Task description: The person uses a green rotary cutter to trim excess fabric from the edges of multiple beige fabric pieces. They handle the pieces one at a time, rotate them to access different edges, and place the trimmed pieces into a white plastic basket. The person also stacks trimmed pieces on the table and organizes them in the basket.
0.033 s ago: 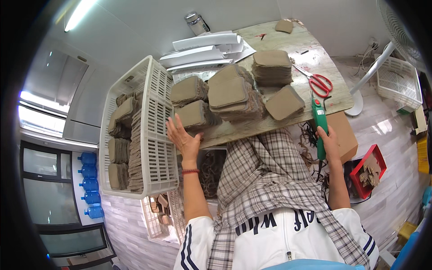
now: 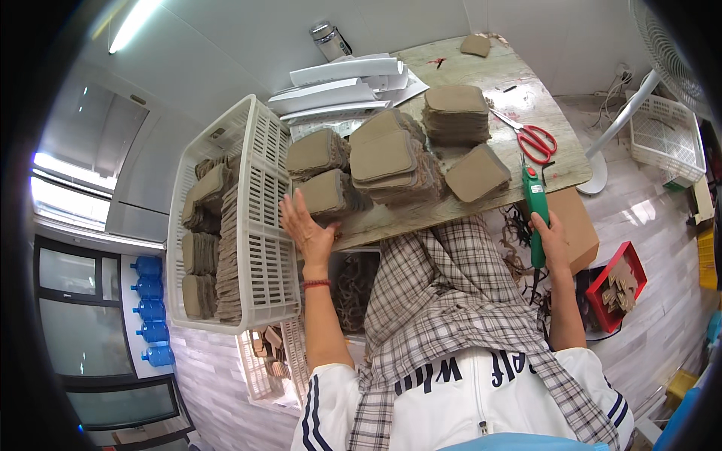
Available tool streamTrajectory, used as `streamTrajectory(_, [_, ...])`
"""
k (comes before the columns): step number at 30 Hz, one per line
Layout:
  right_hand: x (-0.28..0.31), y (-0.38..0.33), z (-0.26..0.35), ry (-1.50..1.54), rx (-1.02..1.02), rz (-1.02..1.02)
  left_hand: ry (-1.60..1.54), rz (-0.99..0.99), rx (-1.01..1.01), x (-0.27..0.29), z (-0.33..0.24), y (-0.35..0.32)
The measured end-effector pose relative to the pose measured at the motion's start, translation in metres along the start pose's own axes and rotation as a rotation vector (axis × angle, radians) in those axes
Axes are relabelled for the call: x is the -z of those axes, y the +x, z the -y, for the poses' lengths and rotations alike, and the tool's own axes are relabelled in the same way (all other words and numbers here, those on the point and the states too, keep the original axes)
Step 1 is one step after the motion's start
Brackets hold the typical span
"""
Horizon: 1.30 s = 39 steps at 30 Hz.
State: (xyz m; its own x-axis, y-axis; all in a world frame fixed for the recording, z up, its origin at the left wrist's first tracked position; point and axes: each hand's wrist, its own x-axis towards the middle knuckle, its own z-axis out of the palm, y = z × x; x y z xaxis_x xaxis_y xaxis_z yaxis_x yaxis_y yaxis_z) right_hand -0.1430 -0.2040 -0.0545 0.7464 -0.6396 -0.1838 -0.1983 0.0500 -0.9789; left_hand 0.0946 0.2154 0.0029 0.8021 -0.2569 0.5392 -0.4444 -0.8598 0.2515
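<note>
My left hand (image 2: 307, 234) is open with fingers spread, by the table's near left edge. It lies beside a stack of tan rounded-square fabric pieces (image 2: 319, 191) and the white plastic crate (image 2: 265, 255). In my right hand (image 2: 555, 239) is a green hand-held electric tool (image 2: 535, 200) with a red button, a thin metal tip pointing away from me and a black cord below. Several more stacks of tan pieces (image 2: 383, 159) stand on the table (image 2: 421, 218). One lower pile (image 2: 477, 174) lies apart at their right. Red-handled scissors (image 2: 537, 143) rest just beyond the tool's tip.
The crate holds many standing tan pieces (image 2: 200, 254). Behind the stacks lie rolled white papers (image 2: 338, 94) and a metal flask (image 2: 329, 41). On the right are a cardboard box (image 2: 577, 225), a red tray of small pieces (image 2: 635, 263) and a fan (image 2: 673, 52).
</note>
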Motion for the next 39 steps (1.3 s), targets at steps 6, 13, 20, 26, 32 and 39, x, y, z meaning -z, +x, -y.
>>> streamTrajectory(6, [-0.006, 0.004, -0.009, -0.027, 0.039, -0.056, -0.083, 0.006, -0.028, -0.053, -0.01, 0.016])
streamTrajectory(13, [-0.002, 0.009, -0.016, -0.046, 0.037, -0.037, -0.074, -0.039, 0.054, -0.082, -0.052, 0.03])
streamTrajectory(20, [-0.005, 0.005, -0.007, 0.062, -0.023, -0.037, 0.045, 0.008, 0.121, -0.073, -0.067, 0.036])
streamTrajectory(26, [-0.003, 0.0, -0.004, 0.072, -0.068, -0.043, -0.428, -0.02, -0.544, -0.035, -0.169, 0.0])
streamTrajectory(32, [-0.002, 0.001, -0.015, 0.011, 0.005, -0.058, -0.177, 0.231, -0.501, -0.084, -0.244, 0.0])
streamTrajectory(39, [-0.005, 0.001, -0.019, 0.02, 0.022, -0.08, -0.189, 0.182, -0.436, -0.094, -0.253, 0.009])
